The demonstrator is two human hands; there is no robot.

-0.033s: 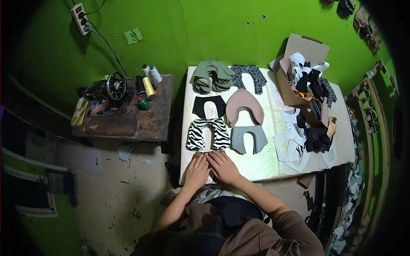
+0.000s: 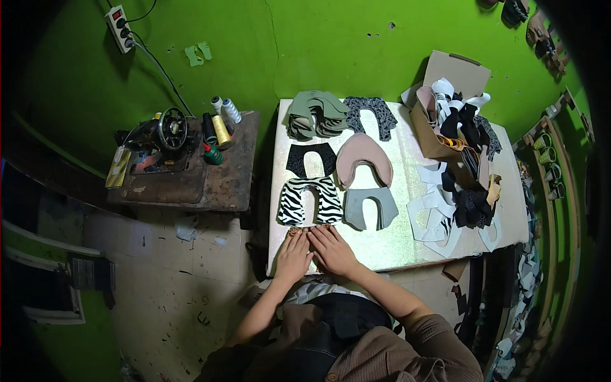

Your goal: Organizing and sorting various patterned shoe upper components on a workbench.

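Note:
Side by side at the table's near edge, my left hand [image 2: 294, 256] and my right hand [image 2: 332, 249] lie palm down with fingers stretched out. Both press on a brown patterned piece [image 2: 293, 233], mostly hidden beneath them. Just beyond the fingertips is a zebra-print U-shaped stack [image 2: 328, 200]. To its right sits a grey U-shaped stack [image 2: 356, 202]. Farther back lie a black patterned piece [image 2: 312, 153] and a dusty-pink U-shaped stack [image 2: 363, 149]. An olive-green stack [image 2: 321, 102] and a grey-black patterned stack [image 2: 372, 105] are at the far side.
The pale shiny table [image 2: 407, 245] carries an open cardboard box [image 2: 429, 137] of scraps on the right. White cut-outs [image 2: 423, 210] and black scraps [image 2: 474, 207] spill in front of it. At left, a sewing machine [image 2: 156, 137] and thread spools [image 2: 221, 132] stand on a wooden table [image 2: 226, 191].

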